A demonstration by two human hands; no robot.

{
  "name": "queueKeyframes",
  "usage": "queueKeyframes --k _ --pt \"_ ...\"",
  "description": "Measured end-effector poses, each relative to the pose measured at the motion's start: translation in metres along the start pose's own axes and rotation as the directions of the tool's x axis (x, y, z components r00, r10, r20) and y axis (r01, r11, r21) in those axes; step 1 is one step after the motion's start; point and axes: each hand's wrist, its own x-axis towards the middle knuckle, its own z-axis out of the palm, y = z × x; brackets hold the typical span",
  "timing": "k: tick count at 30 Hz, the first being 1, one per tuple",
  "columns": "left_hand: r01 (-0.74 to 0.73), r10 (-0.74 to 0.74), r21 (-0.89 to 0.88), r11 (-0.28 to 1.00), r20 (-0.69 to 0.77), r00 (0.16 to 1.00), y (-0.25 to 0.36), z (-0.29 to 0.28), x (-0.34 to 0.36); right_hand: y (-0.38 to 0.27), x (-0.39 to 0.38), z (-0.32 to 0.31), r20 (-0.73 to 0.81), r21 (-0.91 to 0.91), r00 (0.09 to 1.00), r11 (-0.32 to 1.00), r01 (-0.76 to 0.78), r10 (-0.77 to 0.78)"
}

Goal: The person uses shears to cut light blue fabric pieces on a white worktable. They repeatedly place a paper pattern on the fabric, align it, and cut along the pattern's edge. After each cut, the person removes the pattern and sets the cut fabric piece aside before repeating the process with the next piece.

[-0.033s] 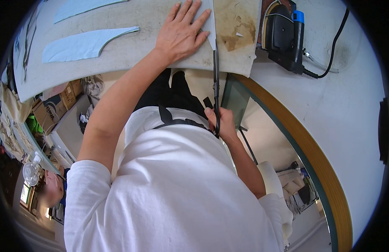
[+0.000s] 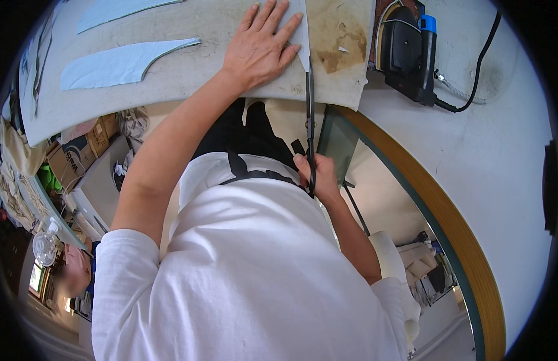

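My left hand [image 2: 261,48] lies spread on the stained canvas work surface [image 2: 231,90], beside a narrow pale strip [image 2: 302,30]. My right hand [image 2: 318,174] grips the handles of long dark scissors [image 2: 310,105], low in front of my body. Their blades point away from me and reach the strip; whether they are parted I cannot tell. Two light blue cut fabric pieces [image 2: 110,71] lie to the left of my left hand, one farther back than the other.
A black iron [image 2: 405,54] with cord and hose sits right of the canvas, on a white table [image 2: 465,168] with a wooden edge [image 2: 447,228]. Cartons [image 2: 71,159] and cloth heaps [image 2: 20,150] crowd the left. A person in pink [image 2: 75,268] is at the lower left.
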Motion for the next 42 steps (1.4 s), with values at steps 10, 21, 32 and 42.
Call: queueKeyframes --k 10,21,32,42 --pt "-0.005 0.005 0.007 1.000 0.000 1.000 0.000 0.000 0.000 -0.004 0.005 -0.001 0.013 0.008 1.000 1.000 -0.010 0.009" --pt "0.008 -0.008 0.007 1.000 0.021 1.000 0.000 -0.001 0.000 -0.012 0.010 0.001 0.020 0.059 1.000 0.998 -0.009 0.008" --pt "0.008 -0.009 0.014 1.000 0.047 0.999 -0.001 0.000 0.001 -0.021 0.024 0.001 -0.020 -0.004 1.000 1.000 0.005 -0.005" --pt "0.010 -0.005 0.144 0.989 -0.041 0.999 0.000 0.003 -0.006 -0.034 0.031 0.002 0.005 0.077 0.999 0.996 0.048 -0.048"
